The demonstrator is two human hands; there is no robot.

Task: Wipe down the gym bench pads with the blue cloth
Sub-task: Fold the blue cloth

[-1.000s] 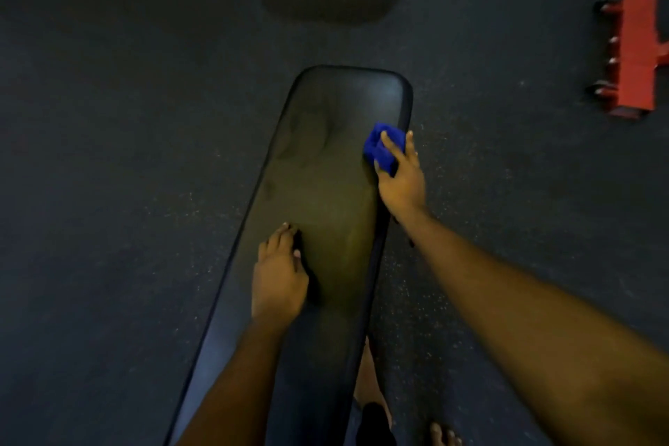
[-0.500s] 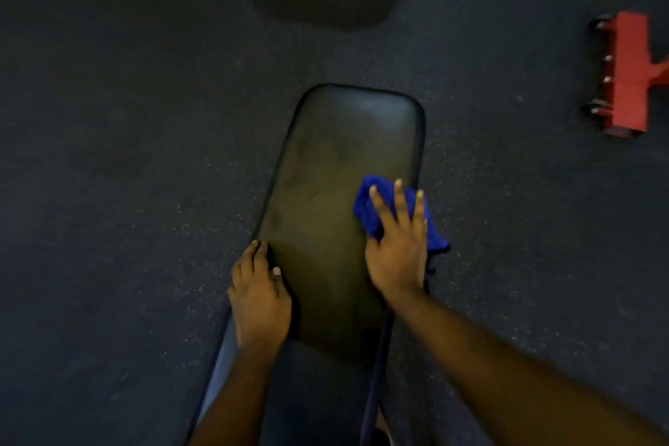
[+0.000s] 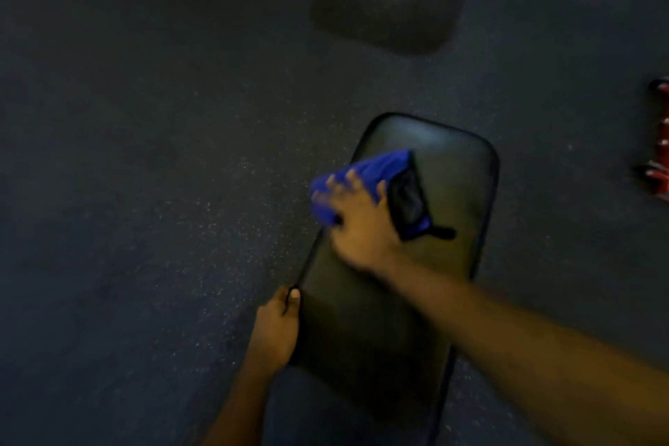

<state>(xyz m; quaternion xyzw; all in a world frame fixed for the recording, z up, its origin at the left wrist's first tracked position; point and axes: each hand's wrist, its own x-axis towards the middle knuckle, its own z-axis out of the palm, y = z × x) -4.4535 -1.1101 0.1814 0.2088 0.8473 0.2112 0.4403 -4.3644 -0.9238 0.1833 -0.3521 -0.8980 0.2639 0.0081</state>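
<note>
Right hand (image 3: 362, 224), fingers spread flat, presses the cloth (image 3: 373, 165) at the pad's (image 3: 452, 174) far-left edge, left hand (image 3: 275, 329) clamped on its near-left edge; risk: the ungripped, bunched cloth slides off onto the floor (image 3: 144, 192), leaving the right side unwiped.

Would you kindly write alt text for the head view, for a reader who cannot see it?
A person's right hand presses a blue cloth onto the left side of a black bench pad, while the left hand grips the pad's left edge. Dark floor surrounds it.
</note>
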